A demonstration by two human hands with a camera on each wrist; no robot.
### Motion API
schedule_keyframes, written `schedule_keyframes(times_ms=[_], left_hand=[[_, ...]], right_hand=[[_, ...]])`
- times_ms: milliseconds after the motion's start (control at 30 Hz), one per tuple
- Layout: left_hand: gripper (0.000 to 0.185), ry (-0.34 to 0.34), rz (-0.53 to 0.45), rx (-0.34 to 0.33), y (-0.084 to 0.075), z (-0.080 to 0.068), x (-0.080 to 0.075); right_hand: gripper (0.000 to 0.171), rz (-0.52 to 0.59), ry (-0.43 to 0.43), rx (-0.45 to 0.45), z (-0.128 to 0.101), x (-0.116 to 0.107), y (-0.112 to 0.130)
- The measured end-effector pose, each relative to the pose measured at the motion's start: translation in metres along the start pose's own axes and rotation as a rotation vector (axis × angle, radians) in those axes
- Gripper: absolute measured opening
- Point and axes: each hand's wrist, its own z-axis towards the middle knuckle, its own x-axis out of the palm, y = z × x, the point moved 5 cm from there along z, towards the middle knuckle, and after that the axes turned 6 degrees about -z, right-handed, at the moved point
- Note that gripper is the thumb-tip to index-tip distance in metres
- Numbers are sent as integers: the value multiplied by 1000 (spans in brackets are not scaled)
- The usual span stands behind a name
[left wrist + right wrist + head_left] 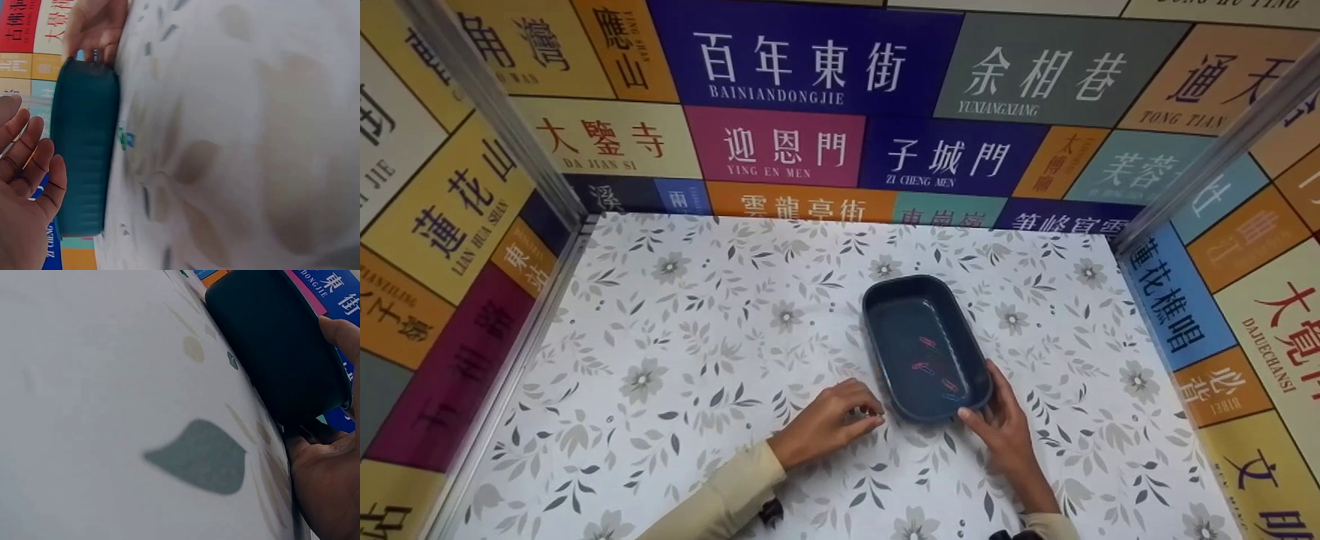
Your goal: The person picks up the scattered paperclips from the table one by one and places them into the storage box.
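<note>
A dark blue-green rectangular box [885,367] with an open top stands on the flowered cloth. Several small red and blue paper clips [928,343] lie on its floor. My right hand [1001,427] grips the near right corner, thumb on the rim and fingers round the outer side. Left of the box, my left hand [832,420] hovers with loosely curled fingers, thumb and index tips close together; I see nothing held. In the left wrist view, small green and blue pieces [130,139], perhaps clips, lie on the cloth beside the box.
White cloth [697,315] with grey flowers and leaves covers the table. Colourful panels [810,52] with Chinese lettering enclose the back and both sides. Metal posts [502,112] stand at the back corners.
</note>
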Motion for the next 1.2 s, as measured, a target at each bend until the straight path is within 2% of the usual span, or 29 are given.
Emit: schedule_keyframes(times_ms=[167,333,733,833,1000,1200], left_hand=[[6,-23,25,27,6,-14,1],[10,0,90,21,13,-24,4],[7,31,118,-68,20,-33,4],[8,24,164,-39,21,-35,5],[12,-12,317,47,24,-36,7],[11,-25,405,54,29,-38,8]], right_hand=[[94,-4,-2,-3,0,0,0],[94,-2,-2,-6,-1,0,-1],[94,17,13,9,-2,0,-2],[94,15,12,3,-2,0,-2],[94,7,1,-2,-2,-1,-1],[94,-3,-11,14,-2,-1,-1]])
